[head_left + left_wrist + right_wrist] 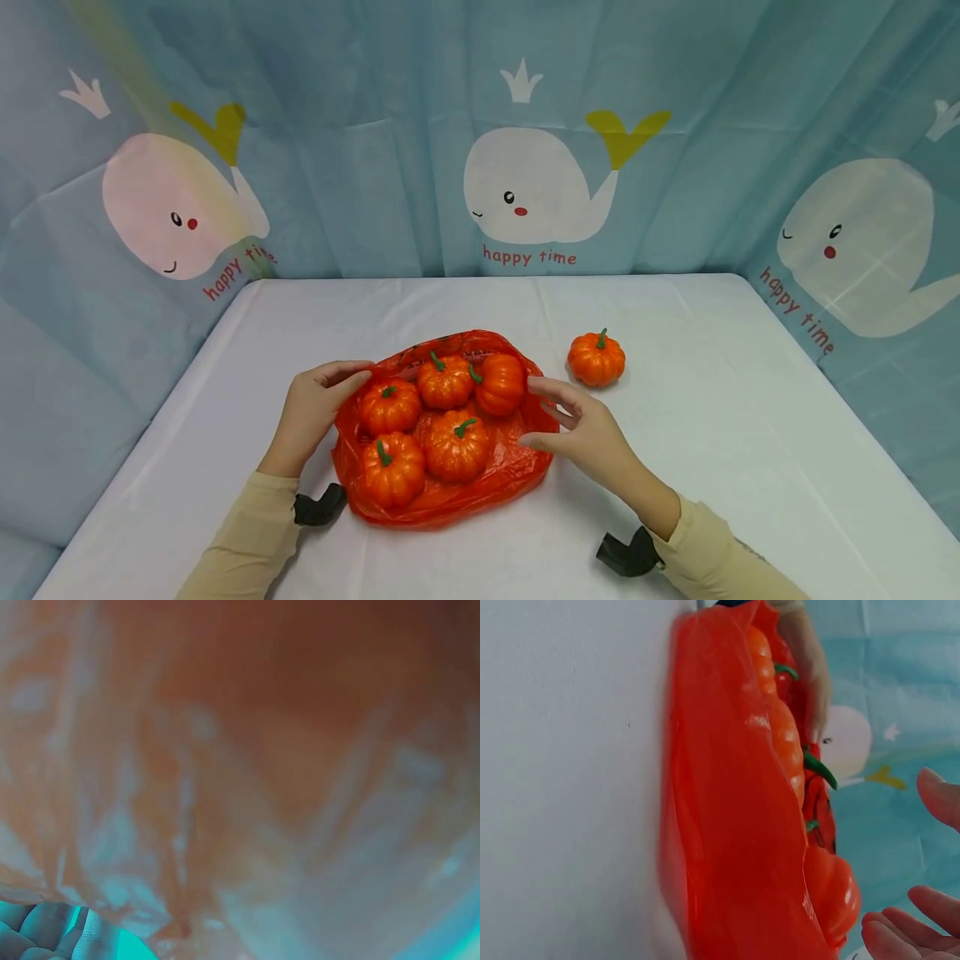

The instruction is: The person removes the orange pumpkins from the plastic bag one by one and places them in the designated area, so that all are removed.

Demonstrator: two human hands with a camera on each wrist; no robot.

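A red plastic bag [517, 471] lies on the table with its mouth spread wide. Several small orange toy pumpkins [457, 446] with green stems sit inside. At the bag's upper left rim, my left hand [318, 408] pinches the plastic between thumb and fingers. My right hand [581, 425] is at the right rim, fingers loosely bent and thumb apart, holding nothing. In the right wrist view, that hand's fingers [934, 904] are clear of the bag [727, 787]. Blurred bag plastic [225, 787] fills most of the left wrist view.
One more toy pumpkin [596, 358] stands on the white-covered table [720, 400], right of the bag and beyond my right hand. Blue curtains [360, 150] with whale prints enclose the table's back and sides. Black wrist mounts [628, 554] hang below both sleeves.
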